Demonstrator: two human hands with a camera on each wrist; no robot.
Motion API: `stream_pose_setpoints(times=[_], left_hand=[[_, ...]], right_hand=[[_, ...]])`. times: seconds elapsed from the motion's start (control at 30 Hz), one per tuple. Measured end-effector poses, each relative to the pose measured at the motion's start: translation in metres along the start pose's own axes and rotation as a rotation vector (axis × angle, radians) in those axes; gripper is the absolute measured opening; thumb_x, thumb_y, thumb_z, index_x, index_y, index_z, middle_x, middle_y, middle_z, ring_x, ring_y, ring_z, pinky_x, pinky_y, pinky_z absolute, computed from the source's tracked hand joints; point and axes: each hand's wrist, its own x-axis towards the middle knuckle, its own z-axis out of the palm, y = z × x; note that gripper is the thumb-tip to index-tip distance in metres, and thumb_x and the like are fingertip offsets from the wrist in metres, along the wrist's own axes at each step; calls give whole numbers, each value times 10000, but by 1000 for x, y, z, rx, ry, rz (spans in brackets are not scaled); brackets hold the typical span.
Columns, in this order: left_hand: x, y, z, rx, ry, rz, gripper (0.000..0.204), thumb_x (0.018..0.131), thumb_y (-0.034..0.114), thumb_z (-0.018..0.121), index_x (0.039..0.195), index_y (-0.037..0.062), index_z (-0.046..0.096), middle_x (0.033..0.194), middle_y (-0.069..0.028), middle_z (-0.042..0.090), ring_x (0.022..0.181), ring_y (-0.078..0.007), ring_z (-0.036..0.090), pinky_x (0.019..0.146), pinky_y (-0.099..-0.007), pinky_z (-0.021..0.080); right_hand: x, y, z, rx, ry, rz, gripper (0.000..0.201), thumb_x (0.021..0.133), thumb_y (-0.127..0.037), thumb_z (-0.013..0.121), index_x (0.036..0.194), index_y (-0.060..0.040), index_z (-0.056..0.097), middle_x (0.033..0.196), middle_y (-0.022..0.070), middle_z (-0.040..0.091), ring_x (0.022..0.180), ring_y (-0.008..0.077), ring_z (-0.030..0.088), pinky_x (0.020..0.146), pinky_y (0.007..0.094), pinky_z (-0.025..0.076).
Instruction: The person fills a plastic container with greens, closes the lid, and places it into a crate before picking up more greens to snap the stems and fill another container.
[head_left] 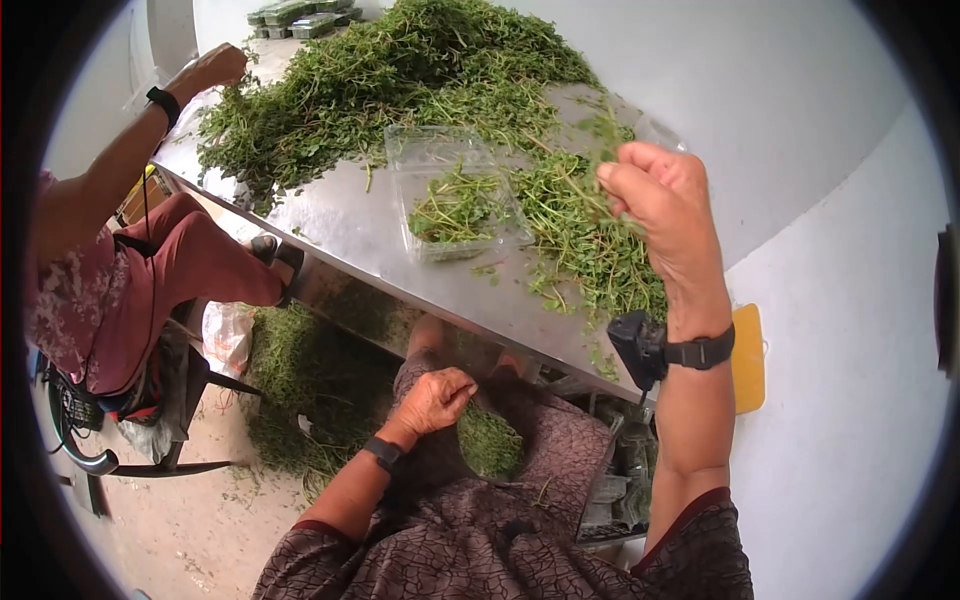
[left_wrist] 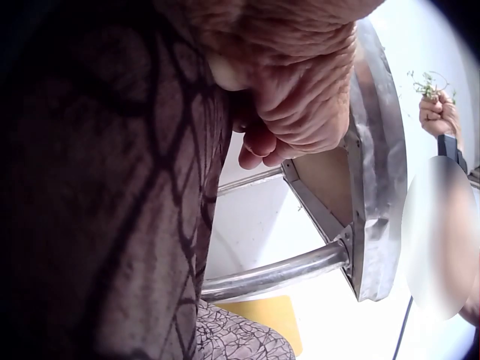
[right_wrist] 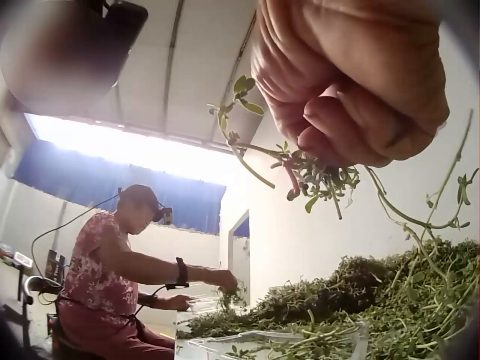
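My right hand (head_left: 655, 190) is raised over the right end of the table and grips a small bunch of leafy green sprigs (right_wrist: 319, 176); stems and leaves stick out on both sides of the fist in the right wrist view. Below it lies a loose pile of greens (head_left: 600, 240). An open clear plastic clamshell box (head_left: 430, 245), with some sprigs in its base, stands left of that pile. My left hand (head_left: 437, 402) is low over my lap, its fingers curled in; nothing shows in it in the left wrist view (left_wrist: 300, 97).
A large heap of greens (head_left: 400, 70) covers the table's far part. Filled boxes (head_left: 300, 18) are stacked at the far left corner. Another person (head_left: 110, 270) sits at the left, one hand at the heap. More greens (head_left: 300, 370) lie below the metal table's edge (head_left: 470, 310).
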Motion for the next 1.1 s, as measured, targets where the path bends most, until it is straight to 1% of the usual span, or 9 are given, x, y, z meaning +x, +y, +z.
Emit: stream_pose_setpoints(times=[0.23,0.43,0.5,0.6,0.73,0.93,1.0,1.03,1.1], left_hand=[[-3,-5,-1,-13,47,38,87,803,63,603,852,-7,621,765,-162,619,741,-336,613,664,-372,498],[-3,-8,-3,-18,26,8,115,860,101,578,815,1,611,762,-142,634,740,-285,638,644,-357,507],[-5,-4,-7,-454,-46,-358,226,942,203,505,890,15,618,831,-96,666,774,-201,651,675,-320,503],[3,11,-11,-950,193,-440,358,979,333,428,1050,24,594,971,-86,657,882,-180,630,782,-306,485],[25,65,-35,-1075,95,-252,464,977,416,416,1199,23,520,1103,-89,610,1123,-197,552,939,-348,420],[19,110,-53,-542,-9,-305,441,992,396,379,1139,3,516,961,-28,572,864,-115,499,805,-280,403],[17,107,-47,-705,119,-185,457,988,417,380,1159,13,507,1022,-47,575,947,-149,536,838,-296,413],[18,114,-41,-1012,145,-287,488,980,445,379,1195,21,486,1145,-90,560,1048,-189,549,880,-317,418],[18,123,-38,-1159,39,-292,499,977,455,379,1214,27,474,1201,-108,538,1070,-207,554,884,-335,428]], right_hand=[[12,-27,34,3,-139,-121,238,767,-79,575,559,-2,490,503,-30,447,498,27,397,443,231,290],[-33,-32,16,161,-184,23,185,785,-97,586,626,-23,528,551,-20,498,479,39,430,434,213,300],[-57,-33,12,172,-197,76,182,786,-96,587,631,-23,528,550,-19,500,474,36,429,428,208,296],[-89,-26,7,198,-204,157,161,779,-88,602,652,-20,531,544,-20,501,459,24,416,408,201,280],[-128,-13,12,359,-267,304,162,772,-68,618,648,-18,527,539,-32,494,463,13,400,408,204,271],[-172,9,21,458,-370,466,97,773,-68,607,721,13,606,563,-36,509,495,12,402,448,205,268],[-182,15,20,519,-381,488,95,776,-71,603,745,17,626,565,-34,515,495,12,405,453,204,273],[-184,15,21,523,-399,513,96,777,-72,603,743,15,624,569,-34,518,502,12,410,459,203,277],[-189,18,21,529,-416,540,97,777,-74,603,741,13,623,573,-34,522,508,13,416,466,202,282]])
